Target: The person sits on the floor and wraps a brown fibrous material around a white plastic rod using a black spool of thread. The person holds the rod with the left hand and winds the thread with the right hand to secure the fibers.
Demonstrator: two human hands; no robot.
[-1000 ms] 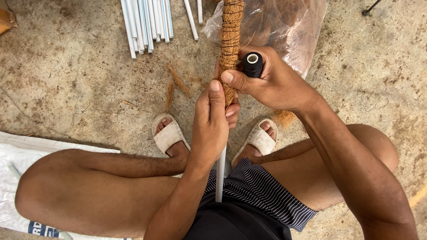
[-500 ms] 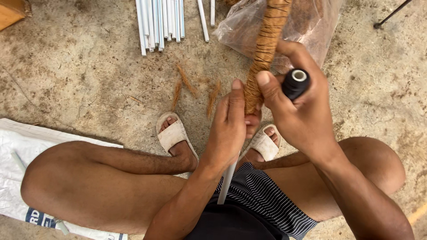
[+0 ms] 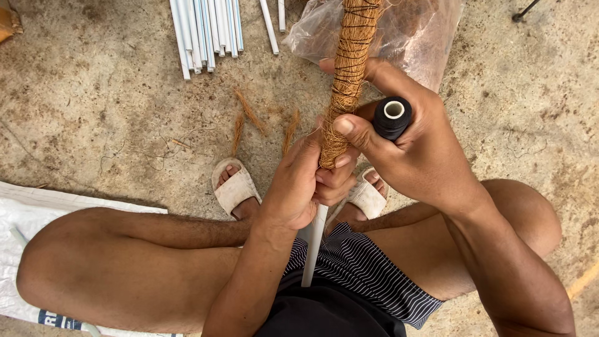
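A white pipe (image 3: 314, 244) rises from my lap, its upper part wrapped in brown coir fibre (image 3: 349, 62) bound with dark thread. My left hand (image 3: 298, 184) grips the pole at the lower end of the fibre wrap. My right hand (image 3: 409, 146) holds a black thread spool (image 3: 392, 116) beside the pole, its thumb pressing on the fibre just above my left hand.
A bundle of white pipes (image 3: 206, 31) lies on the concrete floor at the top left. A clear plastic bag of fibre (image 3: 418, 31) sits behind the pole. Loose fibre tufts (image 3: 249, 112) lie near my sandalled feet (image 3: 234, 187). A white sack (image 3: 37, 212) lies at left.
My right hand with the spool has swung from the left of the pole round to its right side and slightly lower. My left hand keeps its grip on the pole.
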